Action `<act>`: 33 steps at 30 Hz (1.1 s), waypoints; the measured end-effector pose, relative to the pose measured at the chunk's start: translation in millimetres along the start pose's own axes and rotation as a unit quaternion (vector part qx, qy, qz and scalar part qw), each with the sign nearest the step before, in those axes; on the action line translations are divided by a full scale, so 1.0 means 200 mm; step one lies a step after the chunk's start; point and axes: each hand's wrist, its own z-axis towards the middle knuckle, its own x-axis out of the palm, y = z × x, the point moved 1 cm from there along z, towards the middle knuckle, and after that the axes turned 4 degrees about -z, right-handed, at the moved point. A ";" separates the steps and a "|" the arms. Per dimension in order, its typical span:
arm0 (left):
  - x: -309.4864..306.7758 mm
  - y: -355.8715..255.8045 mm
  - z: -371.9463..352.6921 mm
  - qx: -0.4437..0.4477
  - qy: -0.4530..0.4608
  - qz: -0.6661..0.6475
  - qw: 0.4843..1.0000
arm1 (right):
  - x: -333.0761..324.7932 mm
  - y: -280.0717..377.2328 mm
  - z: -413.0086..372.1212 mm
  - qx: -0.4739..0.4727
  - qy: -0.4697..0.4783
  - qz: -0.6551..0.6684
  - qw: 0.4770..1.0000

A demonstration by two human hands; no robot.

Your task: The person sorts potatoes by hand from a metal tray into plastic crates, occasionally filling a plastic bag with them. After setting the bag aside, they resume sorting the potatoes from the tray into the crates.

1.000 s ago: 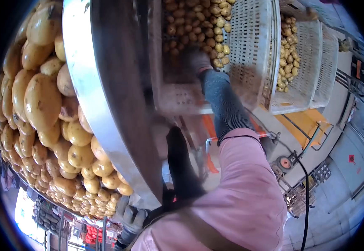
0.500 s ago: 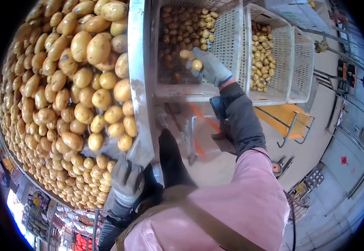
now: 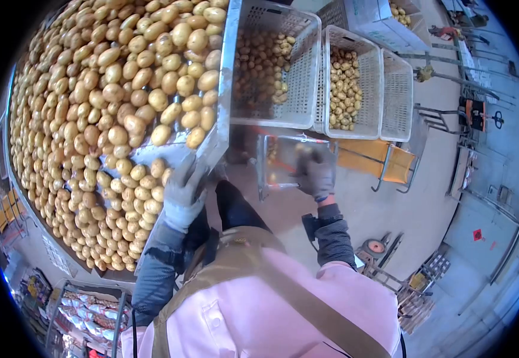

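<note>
My left hand (image 3: pixel 183 190), in a grey glove, lies with fingers stretched out on the metal rim (image 3: pixel 209 152) of a sorting table, right beside the loose potatoes (image 3: pixel 143 185). Gloved in grey too, my right hand (image 3: pixel 316 174) is over a clear-sided bin (image 3: pixel 263 170) below the white crates. Its fingers are smeared by motion, and a pale yellowish blur shows just past them; I cannot tell whether they hold it. A few potatoes show at the bin's left side.
Potatoes cover the table on the left. A white slotted crate (image 3: pixel 298 89) with potatoes stands beyond the rim; another crate (image 3: pixel 369 89) beside it also holds potatoes. A yellow-orange platform (image 3: pixel 355 160) with metal legs and a cart wheel (image 3: pixel 375 246) are to the right.
My right hand has moved from over the near white crate, where it held potatoes, back to the clear-sided bin. My left hand stays at the table rim; the view has shifted.
</note>
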 end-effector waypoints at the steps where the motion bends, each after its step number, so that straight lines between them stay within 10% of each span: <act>1: 0.00 -0.01 0.00 -0.003 -0.001 -0.010 1.000 | -0.06 0.21 -0.02 -0.057 -0.063 -0.019 0.996; 5: 0.00 0.03 -0.08 0.009 -0.016 -0.040 0.999 | -0.41 0.21 0.37 -0.101 -0.267 -0.288 0.914; 8: -0.17 -0.05 -0.19 0.029 -0.065 -0.075 0.995 | -0.43 0.29 0.54 -0.103 -0.290 -0.120 0.944; 15: -0.38 0.18 -1.33 -0.239 -0.164 -0.063 0.955 | 0.99 1.02 -0.39 -0.407 0.061 -0.103 0.906; 20: -0.53 0.27 -2.03 -0.537 -0.452 -0.216 0.679 | 1.74 0.94 -0.93 -0.577 0.322 -0.400 0.636; 25: -0.45 0.51 -2.21 -0.514 -0.614 -0.392 0.452 | 2.23 1.09 -0.74 -0.701 0.136 -0.459 0.528; 27: -0.44 0.66 -2.21 -0.480 -0.604 -0.353 0.529 | 2.41 1.20 -0.72 -0.710 0.078 -0.400 0.574; 30: -0.67 0.66 -2.00 -0.423 -0.643 -0.380 0.514 | 2.63 1.43 -0.94 -0.698 0.185 -0.240 0.648; 33: -0.72 0.78 -1.92 -0.548 -0.554 -0.130 0.613 | 2.67 1.39 -1.27 -0.710 0.295 -0.375 0.518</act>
